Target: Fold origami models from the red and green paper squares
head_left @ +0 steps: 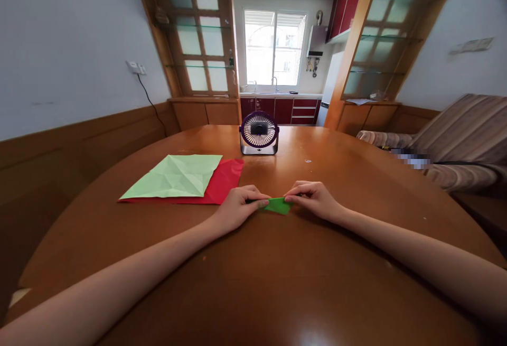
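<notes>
Between my two hands is a small folded piece of bright green paper (278, 205), just above or on the table; I cannot tell which. My left hand (240, 206) pinches its left end between thumb and fingers. At its upper right corner, my right hand (312, 198) grips it in the same way. The fingers cover both ends of the paper. Left of my left hand lies a creased light green sheet (178, 175), on top of a red sheet (226, 181) that shows along its right and lower edges.
A small dark desk fan (259, 130) stands on the brown wooden table (253, 282) beyond my hands. White scraps (308, 161) lie to its right. A striped armchair (463, 134) stands by the table's right side. Wooden shelves and a kitchen window (274, 47) are at the back.
</notes>
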The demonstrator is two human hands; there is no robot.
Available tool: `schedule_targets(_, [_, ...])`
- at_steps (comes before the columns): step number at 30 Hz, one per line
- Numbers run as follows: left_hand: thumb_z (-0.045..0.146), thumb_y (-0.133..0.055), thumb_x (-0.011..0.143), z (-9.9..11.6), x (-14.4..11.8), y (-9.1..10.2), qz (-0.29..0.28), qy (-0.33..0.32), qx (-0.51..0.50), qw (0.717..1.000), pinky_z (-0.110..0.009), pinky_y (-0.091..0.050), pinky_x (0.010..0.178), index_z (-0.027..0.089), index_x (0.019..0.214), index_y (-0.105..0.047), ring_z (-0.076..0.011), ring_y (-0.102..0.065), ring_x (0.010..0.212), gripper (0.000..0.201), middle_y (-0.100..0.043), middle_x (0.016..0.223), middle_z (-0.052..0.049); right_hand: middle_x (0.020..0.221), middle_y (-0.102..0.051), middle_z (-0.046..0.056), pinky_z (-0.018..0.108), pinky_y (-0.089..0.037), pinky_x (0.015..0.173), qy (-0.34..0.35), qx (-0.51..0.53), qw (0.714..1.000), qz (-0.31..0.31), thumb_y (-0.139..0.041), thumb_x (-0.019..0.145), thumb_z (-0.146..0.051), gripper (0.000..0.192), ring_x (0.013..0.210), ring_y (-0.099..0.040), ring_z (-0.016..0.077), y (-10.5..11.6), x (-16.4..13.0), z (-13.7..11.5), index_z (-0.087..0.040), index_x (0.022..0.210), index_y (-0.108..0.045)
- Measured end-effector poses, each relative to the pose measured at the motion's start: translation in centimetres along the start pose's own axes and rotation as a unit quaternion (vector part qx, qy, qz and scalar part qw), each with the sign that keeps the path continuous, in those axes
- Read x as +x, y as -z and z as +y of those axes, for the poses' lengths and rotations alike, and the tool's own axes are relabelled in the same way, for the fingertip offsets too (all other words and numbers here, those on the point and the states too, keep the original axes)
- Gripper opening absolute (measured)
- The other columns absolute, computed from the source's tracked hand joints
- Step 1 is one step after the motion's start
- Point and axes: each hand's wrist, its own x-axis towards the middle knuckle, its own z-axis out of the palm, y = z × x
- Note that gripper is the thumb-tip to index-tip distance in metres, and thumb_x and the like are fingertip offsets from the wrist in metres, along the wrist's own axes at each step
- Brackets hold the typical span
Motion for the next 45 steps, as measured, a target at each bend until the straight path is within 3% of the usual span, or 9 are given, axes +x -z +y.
schedule_targets(5, [0.037, -0.072, 0.075, -0.3, 0.2, 0.2, 0.004, 0.12, -0.121, 0.985, -0.022, -0.037, 0.049, 0.017, 0.086, -0.077, -0.0096, -0.047, 0.053, 0.023, -0.06, 0.063, 0.0, 0.076, -0.067, 0.004, 0.026, -0.047, 0.063, -0.016, 0.004, 1.0, -0.01, -0.064, 0.085, -0.041, 0.025, 0.07, -0.06, 0.0133, 0.2, 0.1, 0.0, -0.017, 0.081, -0.072])
schedule_targets(8, [0.038, -0.074, 0.072, -0.4, 0.2, 0.2, 0.012, 0.156, -0.161, 0.974, -0.021, -0.036, 0.046, 0.013, 0.082, -0.076, -0.0087, -0.047, 0.05, 0.027, -0.058, 0.058, 0.0, 0.077, -0.066, 0.004, 0.027, -0.048, 0.064, -0.041, 0.024, 0.999, -0.015, -0.065, 0.084, -0.043, 0.028, 0.071, -0.06, 0.0133, 0.1, 0.1, 0.1, -0.016, 0.08, -0.071])
schedule_targets(13, [0.036, -0.077, 0.067, -0.1, 0.3, -0.2, 0.028, 0.145, -0.166, 0.975, -0.02, -0.037, 0.044, 0.012, 0.072, -0.074, -0.0075, -0.048, 0.048, 0.024, -0.058, 0.058, 0.0, 0.083, -0.068, 0.005, 0.027, -0.047, 0.065, -0.066, 0.05, 0.996, -0.038, -0.07, 0.079, -0.045, 0.031, 0.073, -0.06, 0.014, -0.6, 0.3, -0.4, -0.018, 0.091, -0.074])
schedule_targets(18, [0.035, -0.079, 0.067, -0.2, 0.5, 0.1, 0.02, 0.175, -0.204, 0.963, -0.02, -0.043, 0.049, 0.011, 0.079, -0.075, -0.0082, -0.053, 0.05, 0.028, -0.063, 0.059, -0.002, 0.072, -0.068, 0.003, 0.026, -0.044, 0.061, -0.12, 0.1, 0.987, -0.03, -0.073, 0.075, -0.042, 0.025, 0.065, -0.057, 0.0123, -0.5, 0.5, -0.7, -0.017, 0.074, -0.075])
schedule_targets(24, [0.029, -0.084, 0.062, -0.5, 0.5, 0.9, 0.044, 0.193, -0.292, 0.936, -0.025, -0.053, 0.057, 0.01, 0.079, -0.073, -0.0115, -0.061, 0.053, 0.028, -0.068, 0.061, -0.004, 0.064, -0.066, 0.001, 0.025, -0.041, 0.058, -0.19, 0.152, 0.97, -0.018, -0.078, 0.068, -0.04, 0.024, 0.058, -0.053, 0.0104, 0.2, 0.6, -0.5, -0.016, 0.068, -0.075])
schedule_targets(29, [0.028, -0.082, 0.067, -0.7, 0.5, 1.2, 0.042, 0.187, -0.308, 0.932, -0.028, -0.057, 0.063, 0.013, 0.109, -0.068, -0.0147, -0.068, 0.059, 0.047, -0.073, 0.071, -0.005, 0.06, -0.065, 0.0, 0.024, -0.037, 0.055, -0.214, 0.167, 0.963, -0.003, -0.079, 0.064, -0.041, 0.025, 0.056, -0.05, 0.0093, 0.3, 0.6, -0.4, -0.016, 0.065, -0.074])
schedule_targets(32, [0.031, -0.08, 0.07, -0.9, 0.5, 1.7, 0.013, 0.205, -0.304, 0.93, -0.029, -0.058, 0.07, 0.012, 0.108, -0.067, -0.0177, -0.072, 0.069, 0.044, -0.075, 0.079, -0.01, 0.061, -0.065, 0.0, 0.024, -0.036, 0.055, -0.225, 0.179, 0.958, -0.007, -0.08, 0.064, -0.039, 0.024, 0.056, -0.05, 0.0086, 0.4, 0.6, -0.4, -0.016, 0.065, -0.075])
schedule_targets(38, [0.033, -0.083, 0.065, -0.1, 0.5, 2.0, 0.059, 0.187, -0.255, 0.947, -0.025, -0.054, 0.049, 0.012, 0.089, -0.066, -0.0164, -0.067, 0.052, 0.036, -0.069, 0.062, -0.004, 0.061, -0.066, 0.001, 0.025, -0.037, 0.055, -0.231, 0.178, 0.957, -0.006, -0.08, 0.064, -0.039, 0.024, 0.056, -0.051, 0.0096, 0.4, 0.5, -0.1, -0.016, 0.067, -0.075])
schedule_targets(45, [0.029, -0.086, 0.059, 0.0, 0.5, 1.8, 0.117, 0.188, -0.264, 0.939, -0.021, -0.048, 0.045, 0.015, 0.088, -0.062, -0.0105, -0.059, 0.048, 0.04, -0.066, 0.063, 0.001, 0.066, -0.069, 0.002, 0.025, -0.041, 0.058, -0.23, 0.185, 0.955, -0.007, -0.079, 0.065, -0.043, 0.027, 0.059, -0.056, 0.0112, 0.4, 0.5, 0.3, -0.017, 0.07, -0.076])
